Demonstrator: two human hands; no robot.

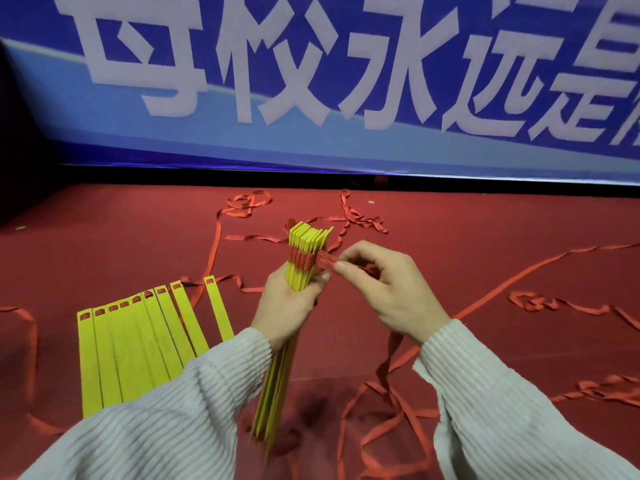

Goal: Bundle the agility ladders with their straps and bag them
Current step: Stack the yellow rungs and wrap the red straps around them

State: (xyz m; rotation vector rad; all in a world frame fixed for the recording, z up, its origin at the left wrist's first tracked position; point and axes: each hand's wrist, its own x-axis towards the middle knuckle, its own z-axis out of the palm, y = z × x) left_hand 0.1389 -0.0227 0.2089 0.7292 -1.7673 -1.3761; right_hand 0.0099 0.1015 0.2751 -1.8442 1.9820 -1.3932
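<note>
A stack of yellow rungs (304,258) stands on edge at the middle of the scene, gathered tight, its far end raised above the floor and its near end dropping down between the two sleeves. A red strap (300,260) runs through the rungs just below that far end, showing as a red band across the stack.

The left hand (289,308) has its grip closed round the middle of the stack, fingers wrapped about the rungs. The right hand (388,289), just right of the stack, pinches a short wad of folded strap (325,260) between thumb and forefinger, the wad touching the right side of the stack. Both arms wear pale ribbed sleeves (166,414).

To the left, lying flat on the floor, is a second set of rungs (138,344), fanned side by side, each with a slot at its far end and red strap showing in the slots. Its near part is hidden under the left sleeve.

Loose red webbing (391,396) trails all over the red carpet (502,220): loops beyond the stack, a long line running off to the right, tangles near the right sleeve and at the far left.

Behind the carpet hangs a blue banner (311,140) with large white characters.
</note>
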